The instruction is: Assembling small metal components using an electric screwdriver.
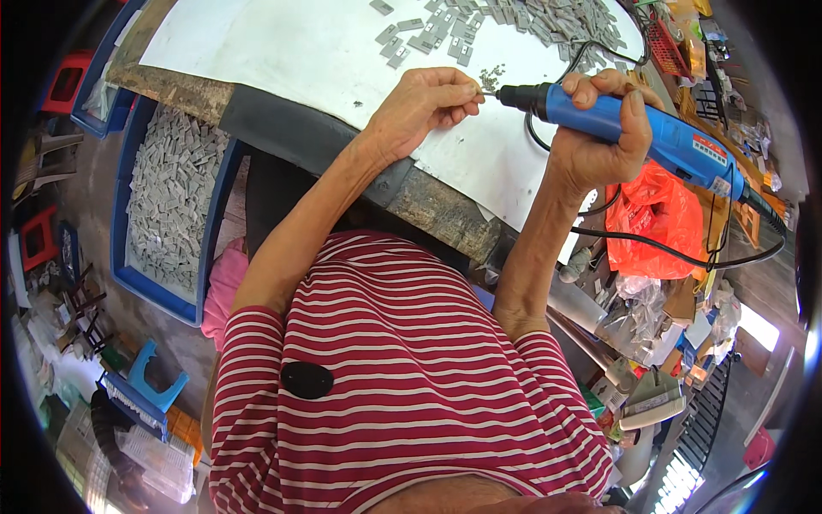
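Observation:
My right hand (pixel 604 141) wraps round a blue electric screwdriver (pixel 676 147) with a black nose and a cable at its back end. Its thin bit points left, toward my left hand (pixel 432 104). The left thumb and fingertips are pinched together at the bit's tip; what they hold is too small to make out. Just beyond them lies a little heap of tiny metal screws (pixel 491 77) on the white sheet (pixel 342 51). Farther off, many small grey rectangular parts (pixel 561 24) are spread across the sheet.
A blue crate (pixel 120 257) full of similar grey pieces stands at my left, below the worn table edge (pixel 437 206). The black cable (pixel 651 242) loops past a red plastic bag (pixel 651 218) on the right. Cluttered boxes and a blue stool (pixel 154 381) surround me.

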The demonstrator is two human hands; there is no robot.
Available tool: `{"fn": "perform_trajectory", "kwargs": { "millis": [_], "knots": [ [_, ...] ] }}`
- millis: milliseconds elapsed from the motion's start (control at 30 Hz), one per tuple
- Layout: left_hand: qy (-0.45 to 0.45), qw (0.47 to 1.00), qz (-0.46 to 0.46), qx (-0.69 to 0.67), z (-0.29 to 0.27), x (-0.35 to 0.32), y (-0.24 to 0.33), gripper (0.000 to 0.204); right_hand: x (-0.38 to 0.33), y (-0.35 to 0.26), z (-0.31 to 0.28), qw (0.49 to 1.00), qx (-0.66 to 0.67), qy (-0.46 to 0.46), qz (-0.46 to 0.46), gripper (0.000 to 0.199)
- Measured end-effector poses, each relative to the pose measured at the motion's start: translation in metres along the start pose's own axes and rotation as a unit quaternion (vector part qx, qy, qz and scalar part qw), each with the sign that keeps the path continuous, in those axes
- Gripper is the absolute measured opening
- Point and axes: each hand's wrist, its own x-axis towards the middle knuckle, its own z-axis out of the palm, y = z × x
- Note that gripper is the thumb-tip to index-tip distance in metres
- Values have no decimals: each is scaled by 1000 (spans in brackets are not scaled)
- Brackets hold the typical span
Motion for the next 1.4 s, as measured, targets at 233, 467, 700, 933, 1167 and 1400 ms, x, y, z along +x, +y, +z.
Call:
{"fn": "perform_trajectory", "kwargs": {
  "millis": [233, 467, 700, 933, 1167, 1400],
  "knots": [
    [1, 1000, 1, 2, 0, 0, -2, 18, 0, 0, 1, 1000, 11, 2, 10, 14],
    [-17, 1000, 11, -16, -2, 1, -3, 19, 1, 1, 4, 1000, 11, 27, -7, 19],
    [-17, 1000, 17, -5, -1, 0, -3, 21, 1, 0, 1, 999, 15, 28, -9, 20],
    [-9, 1000, 6, -5, -2, -1, -2, 20, 1, 1, 4, 999, 9, 31, -8, 21],
    [-14, 1000, 1, -14, -3, 0, -2, 16, 0, 1, 3, 1000, 16, 22, 6, 22],
    [-26, 1000, 8, -13, -5, 1, -5, 15, -1, 2, 2, 1000, 20, 12, 1, 21]
  ]
}}
